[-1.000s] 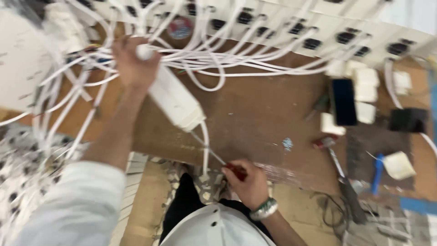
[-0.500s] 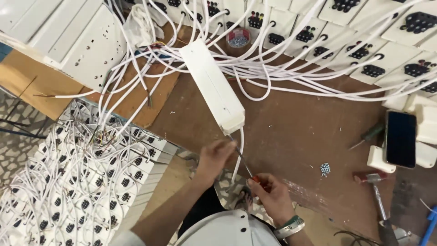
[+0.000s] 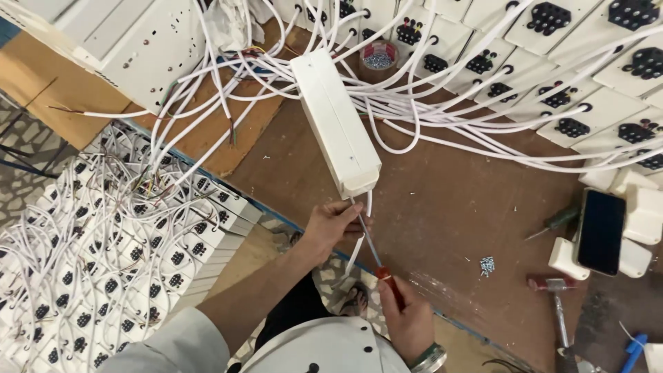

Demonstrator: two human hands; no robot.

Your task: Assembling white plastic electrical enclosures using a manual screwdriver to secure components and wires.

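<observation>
The brown wooden counter [image 3: 449,207] carries rows of white socket boxes with black outlets [image 3: 552,21] along its far edge, their white cables trailing toward me. In the middle, running from the far edge toward the near edge, lies a long white plastic extension box [image 3: 335,121], its near end just short of my hands. My left hand [image 3: 335,224] is at the near edge, fingers pinched shut around the thin metal shaft of a screwdriver with a red handle [image 3: 382,266], beside the white cable leaving the box. My right hand [image 3: 409,318] is wrapped tight around that red handle, just off the near edge. A black phone [image 3: 601,231] lies near the right edge, and a small heap of screws [image 3: 487,264] sits between it and me.
</observation>
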